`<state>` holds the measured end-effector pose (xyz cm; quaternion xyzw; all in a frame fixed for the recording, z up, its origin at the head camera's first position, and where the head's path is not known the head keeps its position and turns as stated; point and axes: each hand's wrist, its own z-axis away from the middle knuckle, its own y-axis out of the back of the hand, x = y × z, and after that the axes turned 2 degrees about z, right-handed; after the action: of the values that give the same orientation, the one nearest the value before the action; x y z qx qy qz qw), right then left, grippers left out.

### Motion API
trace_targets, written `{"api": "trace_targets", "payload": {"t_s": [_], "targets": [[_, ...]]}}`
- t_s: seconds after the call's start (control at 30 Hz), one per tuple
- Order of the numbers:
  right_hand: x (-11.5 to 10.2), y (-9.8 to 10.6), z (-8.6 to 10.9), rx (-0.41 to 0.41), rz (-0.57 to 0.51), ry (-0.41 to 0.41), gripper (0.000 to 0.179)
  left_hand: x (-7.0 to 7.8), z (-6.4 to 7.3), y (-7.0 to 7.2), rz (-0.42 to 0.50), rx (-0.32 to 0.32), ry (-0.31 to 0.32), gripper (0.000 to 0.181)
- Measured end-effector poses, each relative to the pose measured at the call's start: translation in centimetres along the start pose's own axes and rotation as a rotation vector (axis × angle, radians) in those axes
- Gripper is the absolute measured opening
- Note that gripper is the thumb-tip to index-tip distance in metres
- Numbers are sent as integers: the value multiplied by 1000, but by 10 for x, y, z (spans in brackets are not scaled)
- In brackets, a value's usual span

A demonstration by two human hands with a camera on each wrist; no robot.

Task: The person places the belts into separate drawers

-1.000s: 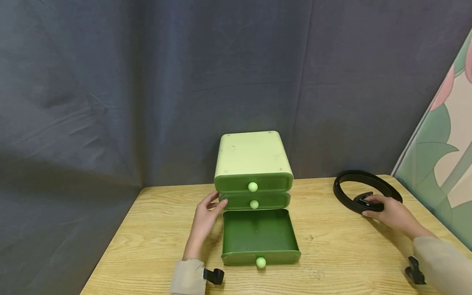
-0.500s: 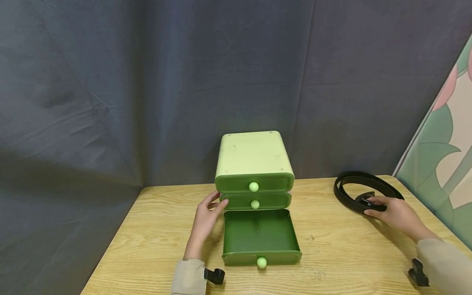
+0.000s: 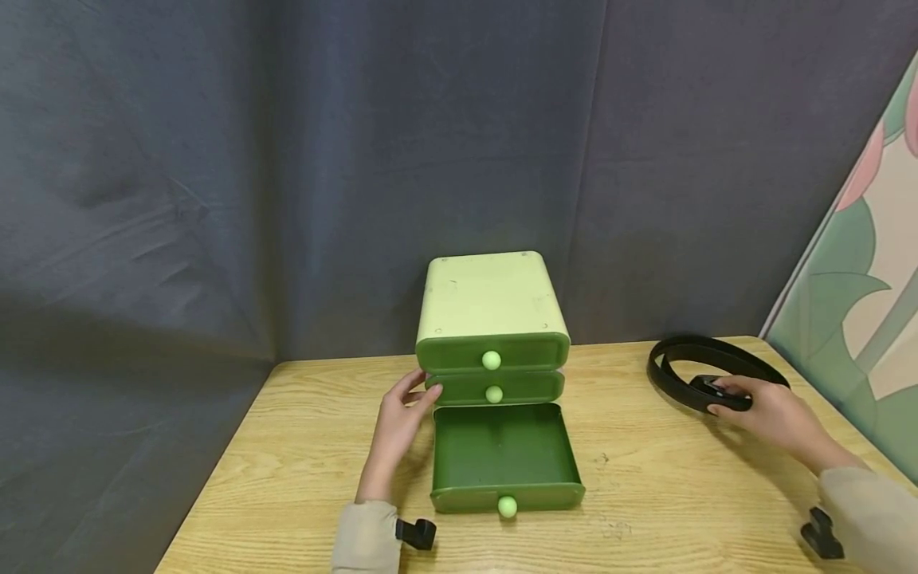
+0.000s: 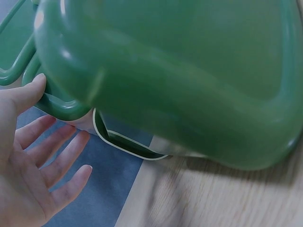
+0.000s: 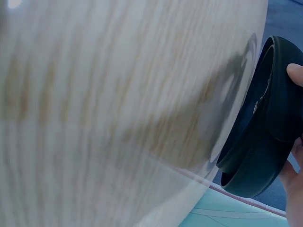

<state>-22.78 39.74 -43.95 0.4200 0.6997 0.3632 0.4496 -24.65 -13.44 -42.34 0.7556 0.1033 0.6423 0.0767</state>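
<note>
A coiled black belt [image 3: 706, 348] stands on edge at the right of the table, its dark buckle [image 3: 706, 385] at the near side. My right hand [image 3: 778, 414] pinches the coil by the buckle, thumb on the near face; the right wrist view shows the belt [image 5: 279, 104] with only part of the hand. At the centre stands a pale green cabinet [image 3: 495, 295] with three dark green drawers. My left hand [image 3: 398, 418] rests at its left side. In the left wrist view its thumb touches the middle drawer [image 4: 64, 108], with the other fingers spread alongside.
The bottom drawer [image 3: 459, 501] is pulled far out towards me and has nothing in it. Above it, the top drawer [image 3: 452, 353] is closed. A grey curtain [image 3: 358, 199] hangs behind the wooden table [image 3: 301, 446], and a floral panel [image 3: 839, 319] borders the right side.
My right hand has shifted slightly right on the belt, and the buckle now lies flatter under its fingers. My left hand and the drawers stay as they were.
</note>
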Motion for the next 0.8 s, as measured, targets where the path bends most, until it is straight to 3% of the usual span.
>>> {"api": "trace_targets", "payload": {"t_s": [0.4,0.63,0.8], "targets": [[-13,7,15,148,29,131,39,-1,0,0,12,-5,-4,62],[-27,13,28,169,-15,135,40,-1,0,-1,12,0,-1,61],[-40,17,36,235,-42,173,43,-2,0,0,12,-2,5,62]]}}
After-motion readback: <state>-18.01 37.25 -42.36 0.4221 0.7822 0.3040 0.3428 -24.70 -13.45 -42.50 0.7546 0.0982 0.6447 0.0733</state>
